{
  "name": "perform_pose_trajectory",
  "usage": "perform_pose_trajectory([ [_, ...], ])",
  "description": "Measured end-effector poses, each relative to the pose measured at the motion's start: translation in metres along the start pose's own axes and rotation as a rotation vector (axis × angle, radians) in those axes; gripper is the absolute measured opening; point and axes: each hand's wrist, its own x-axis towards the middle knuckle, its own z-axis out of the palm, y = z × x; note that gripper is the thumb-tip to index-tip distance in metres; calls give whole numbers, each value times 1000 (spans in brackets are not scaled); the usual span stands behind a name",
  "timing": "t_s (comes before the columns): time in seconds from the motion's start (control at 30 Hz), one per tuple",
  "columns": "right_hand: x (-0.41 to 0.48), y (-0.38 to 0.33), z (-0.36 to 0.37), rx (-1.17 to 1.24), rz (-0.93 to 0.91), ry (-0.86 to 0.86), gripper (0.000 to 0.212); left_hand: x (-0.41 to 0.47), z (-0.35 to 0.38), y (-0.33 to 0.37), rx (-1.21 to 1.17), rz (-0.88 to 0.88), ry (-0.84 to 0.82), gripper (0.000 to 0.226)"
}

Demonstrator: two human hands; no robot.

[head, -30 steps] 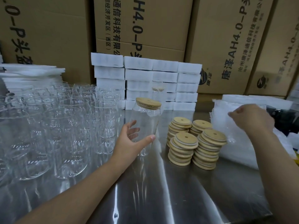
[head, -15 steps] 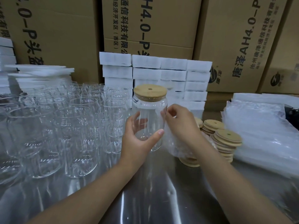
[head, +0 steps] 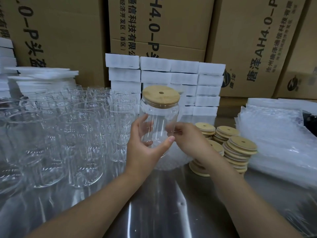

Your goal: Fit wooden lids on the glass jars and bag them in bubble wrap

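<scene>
Two hands busy | my left hand point(head: 144, 152) curls fingers point(head: 169, 140) round the lidded jar point(head: 159, 122), lifted for bagging | my right hand point(head: 190, 141) pinches the bubble-wrap bag point(head: 173, 162) beside its base

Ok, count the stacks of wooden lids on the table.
4. Back-left stack, back-right stack, front-right stack, and front-left stack, which is partly hidden behind the right hand. Another could sit unseen behind that arm.

Jars point(head: 77, 134) (left) and lid stacks point(head: 240, 148) flank an open tabletop strip point(head: 163, 203).
</scene>
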Motion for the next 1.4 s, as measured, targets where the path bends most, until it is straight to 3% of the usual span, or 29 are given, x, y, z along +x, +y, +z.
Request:
perform_pose_trajectory([
  [0.13,-11,-7,-7,-431,-95,-150,24,0,0,1,-19,3,13,71],
  [0.2,-18,-8,-5,-503,-84,-272,11,1,-1,2,-25,-5,18,72],
  [0.27,-22,-7,-1,-577,-46,-367,28,1,-2,2,-26,-24,17,74],
  [0.37,-24,-5,12,-657,-63,-388,18,1,-2,4,-28,-38,11,75],
  [0.47,-19,-3,24,-657,-57,-333,14,1,-2,6,-33,-37,20,74],
  [0.63,-10,-1,27,-423,37,-232,20,2,-3,9,-47,-34,42,73],
  [0.73,-11,-2,15,-364,14,-226,12,1,-3,11,-53,-45,33,73],
  [0.83,-20,-2,4,-477,8,-392,37,0,-2,11,-46,-53,18,73],
  [0.87,-24,-4,5,-542,-6,-435,37,0,-2,11,-45,-59,13,73],
  [0.97,-28,-7,18,-639,-81,-418,10,1,-3,10,-36,-72,1,74],
  [1.0,-28,-7,21,-628,-86,-392,13,1,-3,10,-31,-70,0,74],
  [1.2,-13,-1,24,-296,93,-266,34,3,-4,14,-57,-47,47,75],
  [1.4,-5,6,23,543,325,-176,24,4,-3,19,-99,-13,65,78],
])
